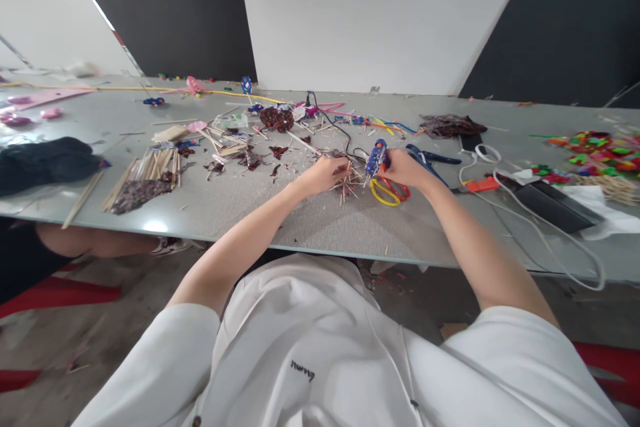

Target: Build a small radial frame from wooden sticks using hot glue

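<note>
My right hand (403, 168) grips a blue hot glue gun (377, 157), its nozzle pointing down and left. Close to the nozzle, my left hand (327, 174) has its fingers closed on a small brown piece (342, 169), mostly hidden by the fingers. Thin wooden sticks (350, 191) fan out in a cluster beneath the left fingertips, on the table. Scissors with a yellow and a red handle loop (384, 192) lie just under the glue gun. Blue-handled pliers (433, 157) rest behind my right hand.
Brown scraps (279, 151), a dark brown round piece (277, 119) and loose sticks litter the grey table (240, 207). Bundled sticks (150, 177) lie left. A white cable (555, 233) loops by a black box (555, 203) on the right. Someone's leg (100, 240) shows at lower left.
</note>
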{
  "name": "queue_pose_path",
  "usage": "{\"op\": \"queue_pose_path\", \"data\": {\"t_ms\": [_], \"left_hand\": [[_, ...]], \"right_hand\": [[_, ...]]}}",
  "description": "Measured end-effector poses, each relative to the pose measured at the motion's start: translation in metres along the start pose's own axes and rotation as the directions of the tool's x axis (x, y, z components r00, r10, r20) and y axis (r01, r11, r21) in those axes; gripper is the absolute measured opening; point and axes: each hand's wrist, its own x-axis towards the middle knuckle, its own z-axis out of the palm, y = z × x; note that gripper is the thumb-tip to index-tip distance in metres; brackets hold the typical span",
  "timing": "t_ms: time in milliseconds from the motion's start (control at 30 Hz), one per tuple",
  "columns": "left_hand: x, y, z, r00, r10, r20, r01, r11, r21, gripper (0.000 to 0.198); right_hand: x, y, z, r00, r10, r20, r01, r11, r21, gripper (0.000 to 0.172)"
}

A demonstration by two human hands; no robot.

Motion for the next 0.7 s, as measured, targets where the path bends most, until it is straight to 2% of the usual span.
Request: {"op": "queue_pose_path", "data": {"t_ms": [100,167,333,533,700], "left_hand": [[0.0,0.0,0.0,1.0,0.002,0.0,-0.002,1.0,-0.012,0.019],[0.0,0.001,0.0,1.0,-0.005,-0.001,0.005,1.0,-0.014,0.02],[0.0,0.0,0.0,1.0,-0.027,0.003,0.027,1.0,-0.012,0.019],[-0.001,0.0,0.0,1.0,-0.026,0.005,0.026,0.999,-0.024,0.017],[0.0,0.001,-0.001,1.0,-0.02,0.005,0.021,0.999,-0.029,0.015]], "right_hand": [[0.0,0.004,-0.004,0.994,0.061,-0.091,-0.069,0.994,-0.084,0.035],[-0.001,0.006,-0.008,0.988,0.096,-0.12,-0.111,0.985,-0.129,0.041],[-0.005,0.004,-0.015,0.992,0.1,-0.082,-0.115,0.97,-0.212,0.063],[-0.005,0.001,-0.011,0.997,0.065,-0.045,-0.075,0.96,-0.269,0.057],[-0.003,0.008,-0.006,0.999,0.031,-0.044,-0.043,0.949,-0.311,0.059]]}}
